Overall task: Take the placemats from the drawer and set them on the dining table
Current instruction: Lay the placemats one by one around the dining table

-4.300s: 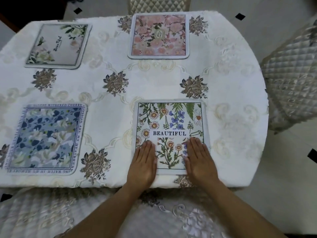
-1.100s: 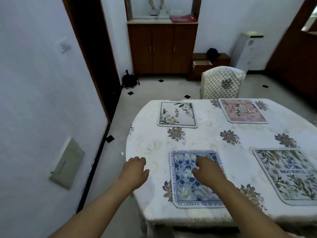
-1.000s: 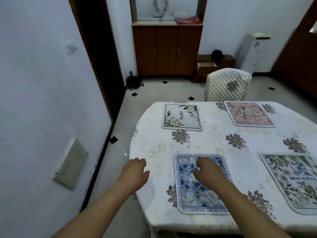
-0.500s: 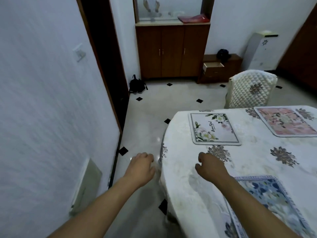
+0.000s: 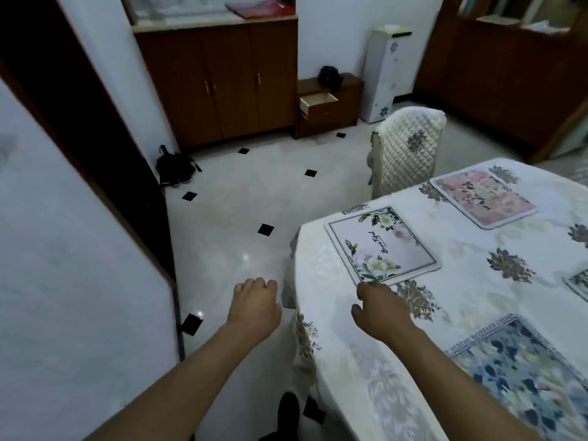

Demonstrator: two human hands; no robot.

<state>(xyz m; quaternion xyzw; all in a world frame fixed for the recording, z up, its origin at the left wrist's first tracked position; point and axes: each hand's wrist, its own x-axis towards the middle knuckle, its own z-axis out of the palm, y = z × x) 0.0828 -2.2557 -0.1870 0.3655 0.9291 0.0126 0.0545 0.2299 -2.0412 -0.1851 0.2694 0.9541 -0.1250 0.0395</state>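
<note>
Worktop (image 5: 471, 249), floral cloth. Quilted chair (image 5: 410, 148) at its far edge. Four mats lie flat on the worktop, apart: blue placemat (image 5: 525, 370) nearest, white placemat (image 5: 388, 246) by the left edge, pink placemat (image 5: 483, 198) beyond, fourth placemat (image 5: 579, 283) cut off at right. Drawer (image 5: 318, 103), pulled out, by the far wall. Left grip (image 5: 254, 310), loosely curled, empty, over the floor. Right grip (image 5: 380, 310), loosely curled, empty, just beside the white placemat's near corner.

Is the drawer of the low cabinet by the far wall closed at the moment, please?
No, the drawer stands pulled out from the low cabinet, with its pale inside showing.
</note>
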